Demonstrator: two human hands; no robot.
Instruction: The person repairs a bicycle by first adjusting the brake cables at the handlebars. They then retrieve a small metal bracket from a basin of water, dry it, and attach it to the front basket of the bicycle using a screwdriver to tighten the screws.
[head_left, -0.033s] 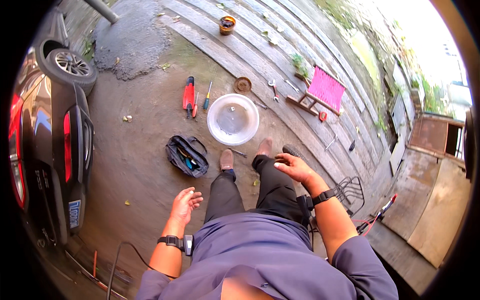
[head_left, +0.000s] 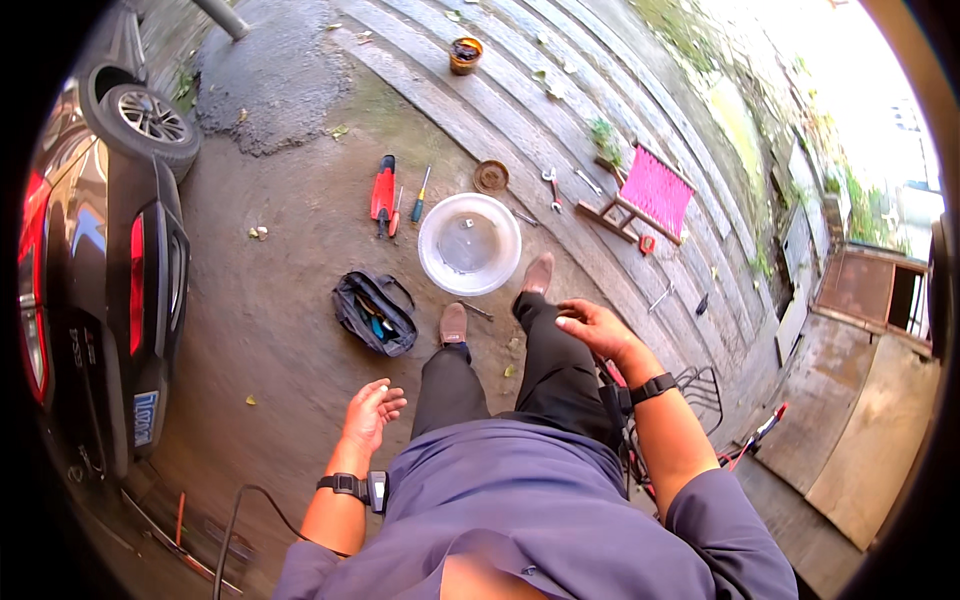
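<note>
My left hand [head_left: 371, 412] hangs in the air left of my body, its fingers loosely apart and nothing in it. In front of my right thigh, my right hand [head_left: 598, 330] is also empty, with its fingers stretched forward. A dark tool bag [head_left: 350, 325] with its top open lies on the ground beyond my left hand. Ahead of my shoes stands a translucent white plastic basin [head_left: 430, 250] with a small pale object inside. Left of the basin lie a screwdriver [head_left: 422, 195] with a blue and yellow handle and a red-and-black tool [head_left: 383, 195] whose kind I cannot make out.
A parked dark car [head_left: 90, 290] fills the left side. On the planks stand a pink-seated folding stool [head_left: 655, 195] and an orange pot [head_left: 465, 57]. A wrench [head_left: 553, 190], a red tape measure [head_left: 647, 244] and other tools lie around. Part of a bicycle rack [head_left: 700, 390] shows by my right arm.
My right foot has moved forward. The tyre that showed beside my right hand is hidden now, and some red frame shows below that hand. The whole view has shifted slightly.
</note>
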